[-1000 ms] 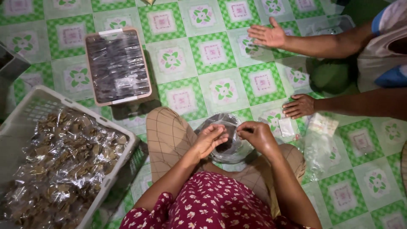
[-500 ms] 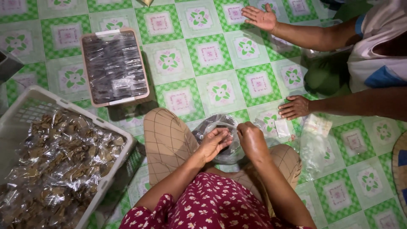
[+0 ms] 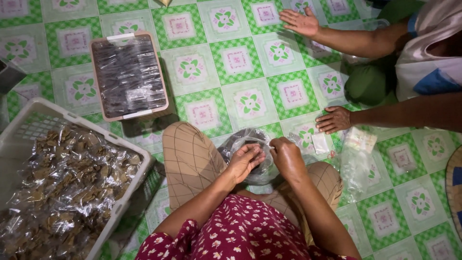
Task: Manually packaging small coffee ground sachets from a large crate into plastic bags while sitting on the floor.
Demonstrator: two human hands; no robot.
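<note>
I sit cross-legged on a green patterned tile floor. My left hand [image 3: 245, 161] and my right hand [image 3: 285, 155] both grip a clear plastic bag [image 3: 240, 140] with dark contents, held between my knees. The fingers pinch the bag's upper edge. What lies inside the bag is partly hidden by my hands.
A white plastic basket [image 3: 50, 120] full of clear packets of brown pieces stands at my left. A wrapped tray of dark pieces [image 3: 127, 74] lies ahead. Another person sits at the right, one hand [image 3: 333, 119] near small clear bags [image 3: 358, 159], the other hand [image 3: 299, 21] flat on the floor.
My hands stay on the bag, working its edge closer together. The other person's far hand has shifted slightly along the floor; the view has tilted a little.
</note>
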